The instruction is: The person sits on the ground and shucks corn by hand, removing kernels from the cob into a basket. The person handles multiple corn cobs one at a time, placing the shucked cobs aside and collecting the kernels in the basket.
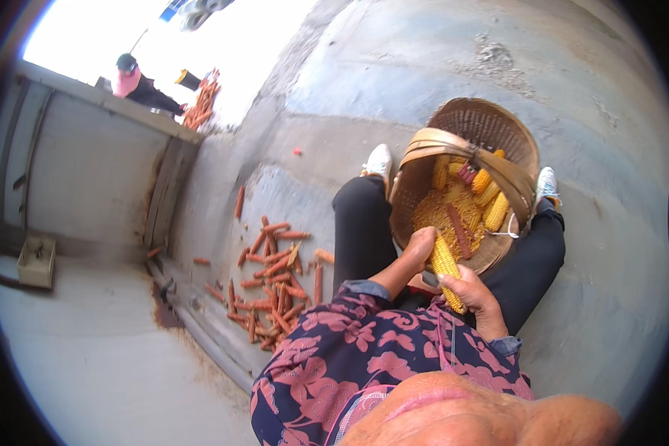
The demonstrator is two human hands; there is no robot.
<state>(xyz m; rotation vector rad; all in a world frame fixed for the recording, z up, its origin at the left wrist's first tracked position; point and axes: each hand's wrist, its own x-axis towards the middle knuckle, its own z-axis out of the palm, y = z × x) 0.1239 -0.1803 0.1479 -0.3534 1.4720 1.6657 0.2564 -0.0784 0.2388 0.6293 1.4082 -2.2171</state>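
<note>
Between my two hands, over the near edge of a woven basket (482, 114), is a yellow corn cob (445, 262) with its kernels on. My left hand (422, 245) touches its upper end, fingers closed around it. Lower down, my right hand (474, 290) grips the cob near its bottom end. The basket stands between my feet with a broad strip handle arched over it. Inside lie loose kernels (429, 211), several whole yellow cobs (497, 212), a bare reddish cob (459, 231) and a small red object (468, 172). A white loop (513, 226) hangs at the basket's right.
A heap of bare reddish cobs (279, 279) lies on the concrete floor to my left. Beyond it are a pale metal door (89, 161) and a small box (36, 262). At the upper left, outside, a person (139, 83) sits beside another pile of bare cobs (202, 106).
</note>
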